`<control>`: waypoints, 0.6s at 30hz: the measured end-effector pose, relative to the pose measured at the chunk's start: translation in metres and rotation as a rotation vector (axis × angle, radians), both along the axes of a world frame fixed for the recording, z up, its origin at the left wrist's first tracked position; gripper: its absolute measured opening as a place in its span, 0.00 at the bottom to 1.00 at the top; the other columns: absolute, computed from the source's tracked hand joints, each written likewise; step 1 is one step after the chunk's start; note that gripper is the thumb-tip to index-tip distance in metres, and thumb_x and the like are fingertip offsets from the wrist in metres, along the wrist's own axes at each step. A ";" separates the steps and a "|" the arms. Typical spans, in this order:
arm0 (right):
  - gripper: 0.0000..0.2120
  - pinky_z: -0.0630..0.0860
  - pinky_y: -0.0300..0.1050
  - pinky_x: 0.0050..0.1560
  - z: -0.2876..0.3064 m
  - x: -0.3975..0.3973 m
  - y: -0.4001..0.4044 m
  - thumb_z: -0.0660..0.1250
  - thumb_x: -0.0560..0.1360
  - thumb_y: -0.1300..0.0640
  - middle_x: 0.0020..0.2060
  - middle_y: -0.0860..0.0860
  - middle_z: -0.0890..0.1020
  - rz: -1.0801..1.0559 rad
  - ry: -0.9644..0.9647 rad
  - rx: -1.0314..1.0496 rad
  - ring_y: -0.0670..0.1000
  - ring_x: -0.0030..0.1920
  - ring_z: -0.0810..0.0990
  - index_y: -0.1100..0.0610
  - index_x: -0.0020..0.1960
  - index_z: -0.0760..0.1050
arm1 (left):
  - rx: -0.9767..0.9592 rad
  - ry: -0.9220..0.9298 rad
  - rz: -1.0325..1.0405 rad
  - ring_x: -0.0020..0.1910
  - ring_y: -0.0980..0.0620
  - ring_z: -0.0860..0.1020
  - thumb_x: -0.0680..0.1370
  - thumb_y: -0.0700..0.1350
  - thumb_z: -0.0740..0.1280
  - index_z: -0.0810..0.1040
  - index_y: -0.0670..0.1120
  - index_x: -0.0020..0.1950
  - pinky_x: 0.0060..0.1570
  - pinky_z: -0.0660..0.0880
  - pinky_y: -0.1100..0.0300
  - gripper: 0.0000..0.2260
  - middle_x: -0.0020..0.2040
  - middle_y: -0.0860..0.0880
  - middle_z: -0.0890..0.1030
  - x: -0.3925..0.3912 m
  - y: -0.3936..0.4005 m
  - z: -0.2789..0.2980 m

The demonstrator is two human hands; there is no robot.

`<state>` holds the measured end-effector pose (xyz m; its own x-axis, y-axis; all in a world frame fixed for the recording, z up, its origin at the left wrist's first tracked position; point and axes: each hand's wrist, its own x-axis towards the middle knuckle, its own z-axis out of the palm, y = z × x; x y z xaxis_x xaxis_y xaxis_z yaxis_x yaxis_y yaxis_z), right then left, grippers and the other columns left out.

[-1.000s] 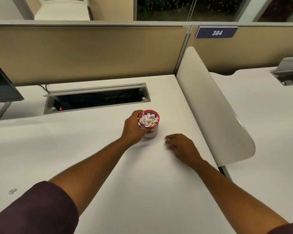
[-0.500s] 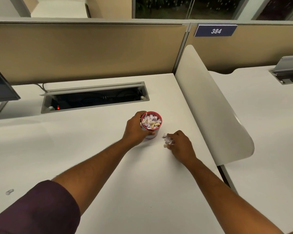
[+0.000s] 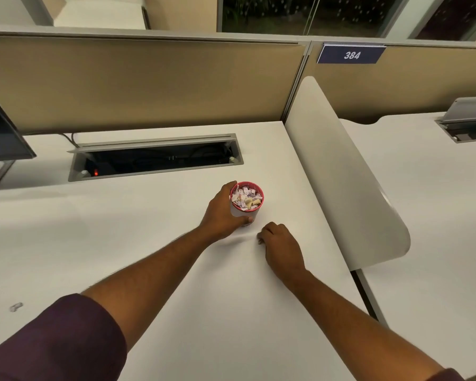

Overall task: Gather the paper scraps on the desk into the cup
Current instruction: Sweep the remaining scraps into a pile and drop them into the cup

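Your left hand (image 3: 222, 213) grips the cup (image 3: 246, 200) mid-desk (image 3: 149, 270). Your right hand (image 3: 279, 244), curled shut w/ contents hidden, sits just beside it on the divider side, so the cup mouth's up and left.

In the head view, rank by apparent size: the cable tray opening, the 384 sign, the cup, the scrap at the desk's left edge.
1. cable tray opening
2. 384 sign
3. cup, though it sits nearer the camera than the sign, so real sizes may differ
4. scrap

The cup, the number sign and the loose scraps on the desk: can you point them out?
cup (image 3: 245, 213), head view, white side wall below the red rim.
number sign (image 3: 351, 54), head view, on the digits 384.
loose scraps (image 3: 15, 306), head view, scrap at far left.
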<state>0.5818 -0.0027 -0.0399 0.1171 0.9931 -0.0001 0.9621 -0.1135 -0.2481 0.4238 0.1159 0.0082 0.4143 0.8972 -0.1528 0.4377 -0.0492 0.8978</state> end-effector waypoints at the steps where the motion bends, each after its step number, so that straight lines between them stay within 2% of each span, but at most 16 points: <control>1: 0.10 0.78 0.50 0.43 0.000 0.000 0.000 0.66 0.75 0.68 0.52 0.52 0.82 0.002 0.002 0.006 0.56 0.52 0.78 0.58 0.50 0.82 | -0.001 0.005 0.000 0.63 0.53 0.73 0.65 0.47 0.82 0.65 0.49 0.74 0.58 0.71 0.63 0.42 0.68 0.51 0.74 -0.002 -0.001 0.001; 4: 0.09 0.79 0.50 0.45 0.002 0.003 0.004 0.68 0.74 0.69 0.50 0.55 0.84 0.012 0.027 0.030 0.58 0.50 0.81 0.59 0.49 0.84 | -0.002 0.054 0.009 0.68 0.49 0.72 0.66 0.49 0.82 0.63 0.48 0.75 0.59 0.69 0.62 0.43 0.72 0.49 0.71 -0.008 -0.005 0.001; 6: 0.09 0.77 0.46 0.49 0.003 0.006 0.008 0.68 0.74 0.68 0.49 0.54 0.85 -0.073 0.123 0.064 0.57 0.49 0.83 0.59 0.48 0.86 | -0.018 0.099 0.017 0.73 0.46 0.68 0.67 0.50 0.81 0.60 0.47 0.77 0.63 0.68 0.59 0.45 0.76 0.47 0.68 -0.015 -0.009 0.001; 9: 0.09 0.77 0.39 0.53 0.014 0.007 0.017 0.70 0.74 0.65 0.48 0.51 0.88 -0.439 0.441 0.088 0.51 0.49 0.85 0.56 0.49 0.87 | -0.020 0.157 0.031 0.75 0.46 0.66 0.68 0.48 0.80 0.58 0.45 0.79 0.69 0.66 0.54 0.45 0.78 0.46 0.65 -0.030 -0.013 0.001; 11: 0.09 0.80 0.40 0.52 0.027 0.005 0.024 0.72 0.73 0.65 0.47 0.52 0.89 -0.667 0.752 0.109 0.49 0.47 0.86 0.53 0.46 0.87 | -0.019 0.188 0.046 0.75 0.46 0.66 0.70 0.47 0.79 0.57 0.45 0.79 0.72 0.66 0.52 0.44 0.78 0.46 0.65 -0.039 -0.016 0.001; 13: 0.09 0.82 0.41 0.51 0.045 0.001 0.032 0.74 0.72 0.65 0.44 0.52 0.88 -0.763 0.984 0.187 0.50 0.44 0.87 0.51 0.44 0.87 | -0.022 0.209 0.064 0.75 0.46 0.66 0.71 0.47 0.78 0.58 0.45 0.79 0.72 0.66 0.52 0.42 0.77 0.46 0.65 -0.047 -0.018 0.002; 15: 0.08 0.82 0.40 0.50 0.067 -0.005 0.039 0.74 0.72 0.65 0.41 0.50 0.88 -0.717 0.992 0.303 0.47 0.42 0.87 0.53 0.46 0.87 | -0.022 0.217 0.078 0.75 0.47 0.66 0.72 0.47 0.78 0.58 0.45 0.78 0.72 0.66 0.53 0.41 0.77 0.47 0.66 -0.054 -0.021 0.002; 18: 0.07 0.79 0.31 0.50 0.098 -0.019 0.053 0.74 0.74 0.63 0.44 0.47 0.88 -0.486 0.787 0.407 0.41 0.44 0.86 0.55 0.49 0.87 | -0.025 0.221 0.095 0.74 0.46 0.67 0.72 0.47 0.77 0.59 0.45 0.78 0.71 0.66 0.54 0.40 0.77 0.47 0.66 -0.060 -0.026 0.003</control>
